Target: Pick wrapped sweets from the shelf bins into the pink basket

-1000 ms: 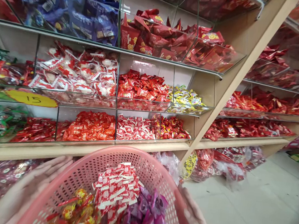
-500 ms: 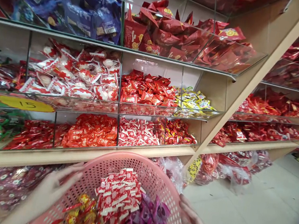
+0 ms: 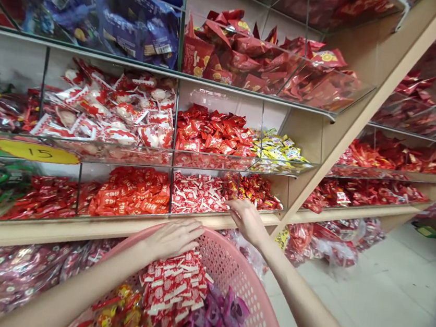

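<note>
A pink perforated basket holds a heap of red-and-white wrapped candies, purple wrapped candies and golden-yellow ones. My left hand reaches over the basket's far rim with its fingers stretched out, just above the red-and-white heap. Beyond the rim, my right hand is at the front of the lowest shelf, fingers extended and holding nothing visible. Its fingertips are close to a bin of loose red-and-white candies; I cannot tell whether they touch the clear front panel.
Red-and-yellow candies fill the bin at the right, orange-red packets the one at the left. A wooden shelf edge runs behind the basket. Bagged candies lie underneath; a slanted wooden post stands right.
Both hands have left the basket's sides. The left moved right over the far rim, while the right moved up and left to the lowest shelf. The basket stays nearly in place.
</note>
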Tool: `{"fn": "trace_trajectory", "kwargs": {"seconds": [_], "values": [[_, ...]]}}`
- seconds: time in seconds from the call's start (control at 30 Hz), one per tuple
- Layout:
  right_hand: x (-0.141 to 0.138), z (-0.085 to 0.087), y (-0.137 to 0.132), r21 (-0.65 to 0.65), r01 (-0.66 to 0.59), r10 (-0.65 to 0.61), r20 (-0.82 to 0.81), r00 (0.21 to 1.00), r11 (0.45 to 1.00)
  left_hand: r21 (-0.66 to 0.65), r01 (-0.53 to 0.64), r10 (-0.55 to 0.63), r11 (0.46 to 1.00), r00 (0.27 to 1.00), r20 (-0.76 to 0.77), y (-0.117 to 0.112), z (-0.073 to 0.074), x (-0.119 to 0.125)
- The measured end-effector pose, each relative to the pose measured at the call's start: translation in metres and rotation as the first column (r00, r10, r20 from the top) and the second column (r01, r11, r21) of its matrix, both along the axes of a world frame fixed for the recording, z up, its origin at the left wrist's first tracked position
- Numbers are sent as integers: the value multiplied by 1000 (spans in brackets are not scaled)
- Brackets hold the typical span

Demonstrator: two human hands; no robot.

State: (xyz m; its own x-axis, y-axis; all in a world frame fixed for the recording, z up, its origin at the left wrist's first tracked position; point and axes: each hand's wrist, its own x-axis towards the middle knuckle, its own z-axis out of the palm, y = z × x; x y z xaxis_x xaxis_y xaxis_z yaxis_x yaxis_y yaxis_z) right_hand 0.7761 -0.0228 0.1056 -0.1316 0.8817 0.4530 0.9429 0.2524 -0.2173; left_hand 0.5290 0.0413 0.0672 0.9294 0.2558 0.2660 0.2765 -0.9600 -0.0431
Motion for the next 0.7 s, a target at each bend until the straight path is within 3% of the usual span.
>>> {"fn": "trace_trajectory", "kwargs": {"seconds": [0.1,0.23,0.4,0.53,0.7], "values": [[3,2,20,-145,67,-49,123,991,987,-31,20,-21,999,998,-52,11,-5,-2],[4,-1,26,-256,117,-98,87,991,959,-86,-6,-2,996,995,-97,18,-1,0],[1,-9,28,-245,133,-150,-50,987,960,-102,-63,57,993,996,-67,15,-6,12],[4,-22,27,-218,53,-103,-224,969,974,-121,-58,54,991,998,-32,11,-11,15],[8,-38,26,-94,14,-47,-354,934,996,-147,-37,32,988,999,-36,12,-11,15]]}}
